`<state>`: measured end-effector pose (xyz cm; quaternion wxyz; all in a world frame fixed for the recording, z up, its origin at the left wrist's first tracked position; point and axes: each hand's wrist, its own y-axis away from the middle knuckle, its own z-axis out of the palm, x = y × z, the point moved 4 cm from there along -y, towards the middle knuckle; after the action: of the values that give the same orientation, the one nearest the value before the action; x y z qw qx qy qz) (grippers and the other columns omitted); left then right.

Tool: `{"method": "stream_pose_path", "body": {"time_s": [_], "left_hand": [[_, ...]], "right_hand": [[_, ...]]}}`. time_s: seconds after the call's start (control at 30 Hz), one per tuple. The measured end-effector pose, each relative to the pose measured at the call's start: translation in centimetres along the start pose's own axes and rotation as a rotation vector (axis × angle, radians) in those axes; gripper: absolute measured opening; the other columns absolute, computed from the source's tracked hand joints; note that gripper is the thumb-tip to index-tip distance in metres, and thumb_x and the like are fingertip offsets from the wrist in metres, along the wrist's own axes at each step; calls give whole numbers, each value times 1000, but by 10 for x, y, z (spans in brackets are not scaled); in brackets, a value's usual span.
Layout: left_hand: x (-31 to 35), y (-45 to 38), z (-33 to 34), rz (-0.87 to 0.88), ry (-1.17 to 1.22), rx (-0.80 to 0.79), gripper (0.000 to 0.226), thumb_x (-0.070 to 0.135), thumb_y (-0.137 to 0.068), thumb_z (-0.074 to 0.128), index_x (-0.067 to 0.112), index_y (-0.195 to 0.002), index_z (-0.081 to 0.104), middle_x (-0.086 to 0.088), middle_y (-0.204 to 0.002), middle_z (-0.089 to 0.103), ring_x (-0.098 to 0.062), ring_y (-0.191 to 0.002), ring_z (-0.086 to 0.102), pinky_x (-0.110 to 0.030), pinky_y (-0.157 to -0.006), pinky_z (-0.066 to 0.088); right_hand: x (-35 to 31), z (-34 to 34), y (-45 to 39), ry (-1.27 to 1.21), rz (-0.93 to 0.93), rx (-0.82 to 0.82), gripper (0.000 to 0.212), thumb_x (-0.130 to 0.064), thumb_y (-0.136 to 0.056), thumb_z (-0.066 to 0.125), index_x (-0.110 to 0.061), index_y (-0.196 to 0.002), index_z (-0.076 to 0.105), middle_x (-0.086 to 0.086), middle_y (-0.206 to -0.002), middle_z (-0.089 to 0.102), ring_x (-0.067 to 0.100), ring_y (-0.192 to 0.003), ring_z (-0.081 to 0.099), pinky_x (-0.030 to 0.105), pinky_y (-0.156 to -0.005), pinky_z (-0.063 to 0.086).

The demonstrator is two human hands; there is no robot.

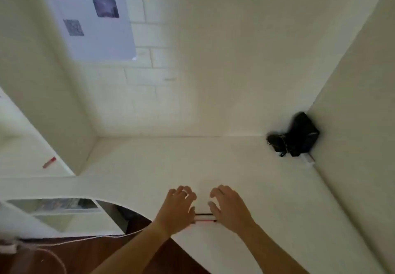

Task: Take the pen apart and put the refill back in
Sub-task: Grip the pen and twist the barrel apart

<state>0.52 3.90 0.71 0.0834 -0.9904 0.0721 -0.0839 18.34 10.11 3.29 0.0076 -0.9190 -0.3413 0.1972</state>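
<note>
A slim pen (204,218) lies crosswise on the white table (245,171) near its front edge. It has a white barrel with a black line along the top and a red line along the bottom. My left hand (175,208) hovers over its left end and my right hand (229,207) over its right end. Both hands are palm down with the fingers spread and arched. Each thumb rests at or just above an end of the pen, and both ends are hidden under the hands. No fingers wrap around the barrel.
A black pouch with a cord (296,138) sits in the far right corner against the white side wall. A red marker (49,162) lies on a shelf at the left. White walls enclose the table on three sides. A white cable (64,243) runs over the wooden floor below.
</note>
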Motion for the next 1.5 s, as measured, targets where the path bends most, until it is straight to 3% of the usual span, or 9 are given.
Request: {"method": "stream_pose_path", "body": {"time_s": [0.13,0.3,0.43,0.67,0.9,1.17,1.3,1.5], "left_hand": [[-2,2,43,3,121,48,38,39,-92,45,25,-122,63,3,-125,63,-18,-113,61,-34,-93,50],[-10,4,72,-5,229,208,30,40,-92,48,28,-118,59,13,-118,56,-8,-110,52,-27,-92,42],[-10,7,71,52,299,260,25,41,-92,51,28,-112,55,15,-110,55,-8,-103,53,-29,-88,44],[-1,7,76,237,270,136,20,32,-76,63,25,-93,56,10,-109,56,-14,-100,54,-36,-85,46],[-3,8,78,186,326,192,12,30,-78,61,24,-89,63,10,-106,58,-14,-98,56,-39,-85,51],[-4,17,70,54,359,331,10,35,-86,65,29,-93,67,11,-101,59,-11,-99,55,-36,-90,49],[-4,20,68,22,376,354,9,29,-89,67,29,-98,67,13,-99,63,-11,-100,55,-36,-91,47],[-5,15,71,39,315,338,22,32,-90,63,33,-112,68,17,-104,68,-10,-106,56,-32,-92,45]], "right_hand": [[21,43,14,-57,-140,101,27,-43,-92,57,-23,-110,58,-10,-107,56,12,-96,54,29,-83,47],[52,62,24,-158,-195,215,24,-37,-89,63,-24,-106,53,-11,-111,51,10,-100,51,33,-88,46],[55,66,33,-169,-269,326,21,-32,-86,68,-22,-101,57,-9,-116,54,10,-111,54,28,-93,41],[49,80,32,-89,-426,216,10,-28,-88,69,-21,-90,64,-3,-120,57,12,-105,55,33,-90,43],[54,81,30,-81,-389,239,10,-27,-93,68,-17,-93,65,-2,-117,57,15,-101,55,32,-88,47],[44,78,45,-19,-216,395,2,-19,-95,59,-17,-94,59,-3,-109,57,19,-99,55,42,-85,49],[43,73,48,-22,-152,408,3,-22,-98,58,-20,-95,57,-7,-99,57,15,-91,53,39,-82,48],[44,72,51,-5,-91,421,20,-37,-101,40,-23,-95,53,-9,-89,58,14,-79,53,36,-78,47]]}}
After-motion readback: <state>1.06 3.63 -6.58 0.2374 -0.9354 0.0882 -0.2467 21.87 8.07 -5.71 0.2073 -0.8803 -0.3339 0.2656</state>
